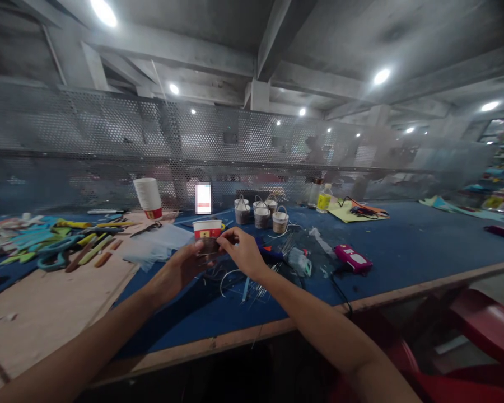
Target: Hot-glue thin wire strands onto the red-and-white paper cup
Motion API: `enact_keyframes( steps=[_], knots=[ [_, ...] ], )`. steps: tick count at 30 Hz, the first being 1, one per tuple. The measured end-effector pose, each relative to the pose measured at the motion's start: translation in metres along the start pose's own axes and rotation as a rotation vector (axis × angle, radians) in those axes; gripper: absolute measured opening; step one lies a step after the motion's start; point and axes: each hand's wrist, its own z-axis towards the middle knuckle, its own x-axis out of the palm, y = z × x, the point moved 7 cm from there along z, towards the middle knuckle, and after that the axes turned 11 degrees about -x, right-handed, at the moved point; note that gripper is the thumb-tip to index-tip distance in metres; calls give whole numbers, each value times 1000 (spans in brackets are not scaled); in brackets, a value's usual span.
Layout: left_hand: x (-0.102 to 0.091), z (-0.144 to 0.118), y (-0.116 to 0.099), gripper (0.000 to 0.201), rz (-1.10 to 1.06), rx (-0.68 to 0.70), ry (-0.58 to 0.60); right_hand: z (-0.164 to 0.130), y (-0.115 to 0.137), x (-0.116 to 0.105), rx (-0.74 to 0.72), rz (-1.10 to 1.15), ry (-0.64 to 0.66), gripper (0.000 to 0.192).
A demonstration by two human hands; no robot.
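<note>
My left hand (pixel 183 267) grips a small dark cup-like piece (pixel 206 247) from the left, held above the blue table (pixel 403 246). My right hand (pixel 240 250) pinches the same piece at its top right edge with thumb and fingers. Just behind the piece stands a red and white paper cup (pixel 207 228). Below my hands lie thin wire loops and strips (pixel 243 285) on the blue surface. What exactly the held piece is stays blurred.
Several small bucket-like cups with wire handles (pixel 261 211) stand behind. A stack of paper cups (pixel 148 197) is at back left, scissors and coloured strips (pixel 63 246) on a brown board left. A pink device (pixel 353 258) with cable lies right, two bottles (pixel 320 197) beyond, red chairs (pixel 479 330) lower right.
</note>
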Motion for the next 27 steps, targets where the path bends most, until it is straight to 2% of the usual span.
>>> enact_keyframes(
  steps=[4,9,16,24,27],
  knots=[
    [-10,4,0,36,40,54,-95,-2,5,2,-3,-51,44,21],
    [-17,6,-3,41,20,112,-145,-3,11,4,-56,-70,66,17],
    [-26,4,-5,29,32,122,-238,-4,21,9,-106,-108,148,24],
    [-24,1,-10,31,-41,129,-258,-6,24,19,-286,-215,277,19],
    [-22,1,-11,33,-88,112,-222,0,29,9,-341,-347,261,17]
  ],
)
